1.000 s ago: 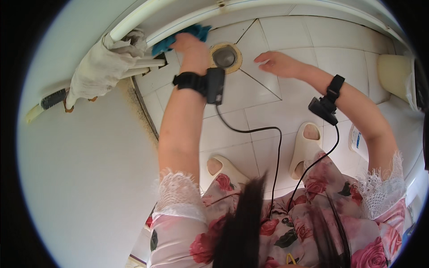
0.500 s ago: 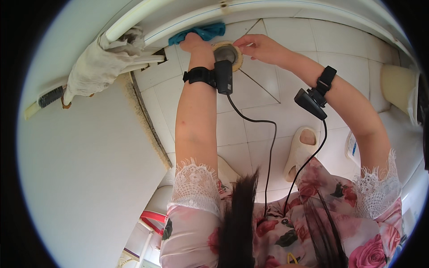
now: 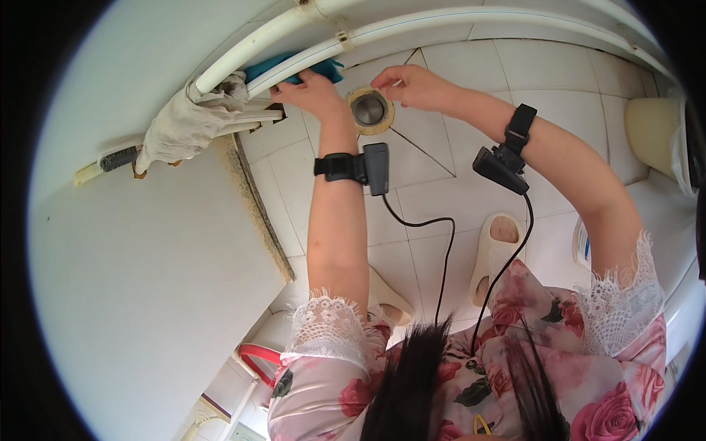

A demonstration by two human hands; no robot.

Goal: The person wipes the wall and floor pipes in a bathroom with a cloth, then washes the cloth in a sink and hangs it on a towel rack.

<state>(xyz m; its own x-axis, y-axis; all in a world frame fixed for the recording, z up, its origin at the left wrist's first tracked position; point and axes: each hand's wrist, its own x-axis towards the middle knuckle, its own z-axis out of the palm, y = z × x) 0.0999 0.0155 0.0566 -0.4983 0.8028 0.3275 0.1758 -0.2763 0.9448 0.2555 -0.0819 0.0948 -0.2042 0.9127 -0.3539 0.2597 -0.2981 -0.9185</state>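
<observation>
My left hand (image 3: pixel 312 94) is on a teal cloth (image 3: pixel 332 70) by the wall, where a white pipe crosses over part of the cloth. Its fingertips are partly hidden at the pipe, and the hand grips or presses the cloth. Just right of it, a round metal floor drain (image 3: pixel 369 110) sits in a yellowish, worn ring set in the tiles. Over the drain's far right edge hovers my right hand (image 3: pixel 413 86), fingers loosely bent and slightly apart, with nothing visible in them.
White pipes (image 3: pixel 412 26) run along the wall. A pipe wrapped in whitish cloth (image 3: pixel 180 125) and a brush (image 3: pixel 118 159) are at the left, above a large white panel (image 3: pixel 147 272). A cream bin (image 3: pixel 651 136) stands at the right. My slippers (image 3: pixel 485 272) rest on white tiles.
My left hand has moved left with the teal cloth, further under the pipe, uncovering the drain. My right hand stays beside the drain. The view has shifted slightly.
</observation>
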